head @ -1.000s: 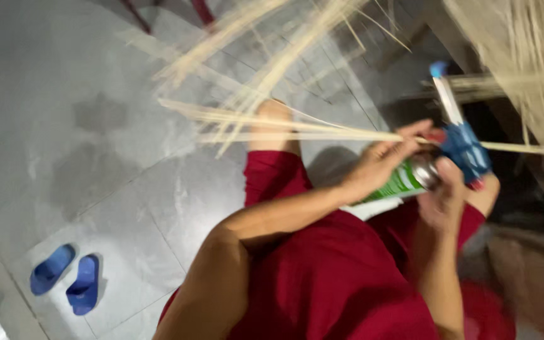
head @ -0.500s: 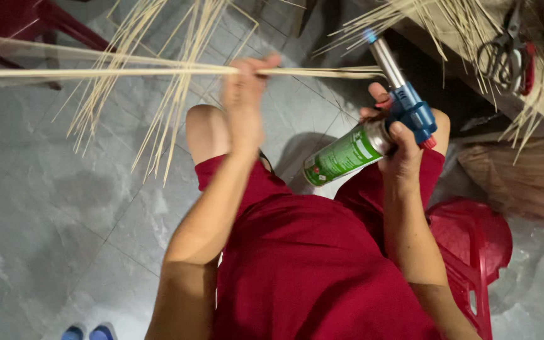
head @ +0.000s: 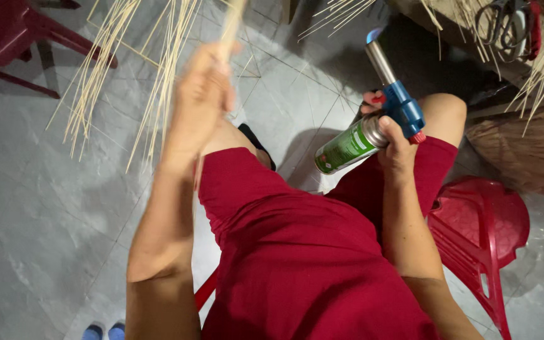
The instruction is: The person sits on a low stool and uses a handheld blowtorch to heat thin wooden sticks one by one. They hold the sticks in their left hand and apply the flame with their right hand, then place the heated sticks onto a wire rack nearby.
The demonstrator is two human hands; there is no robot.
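The right hand [head: 393, 143] is wrapped around a handheld gas torch: a smooth green cylindrical gas canister [head: 346, 148] capped by a blue plastic torch head [head: 404, 108], from which a straight bare-metal nozzle tube [head: 379, 61] rises. A small bluish flame [head: 373, 34] shows at the nozzle's tip. The fingers are curled shut about the neck where canister meets head, with the canister tilted down to the left between the knees. What the canister holds cannot be seen.

The left hand [head: 201, 101] is raised and blurred, closed in a fist around a thin pale bamboo strip [head: 231, 22] that runs up out of the top of the frame. It sits left of the torch and well apart from the flame.

Behind that hand, a loose fan of long, dry, straw-coloured bamboo slivers [head: 105, 69] lies across the glossy grey tiled floor [head: 26, 208]. More slivers spill over the top right, near a pair of metal scissors [head: 502, 22].

The person wears matte red fabric shorts [head: 297, 252] and sits on a moulded red plastic stool [head: 483, 220], its smooth rim showing at the right. Part of another red plastic chair [head: 14, 34] stands at the upper left. Blue slippers [head: 102, 330] peek in at the bottom edge.
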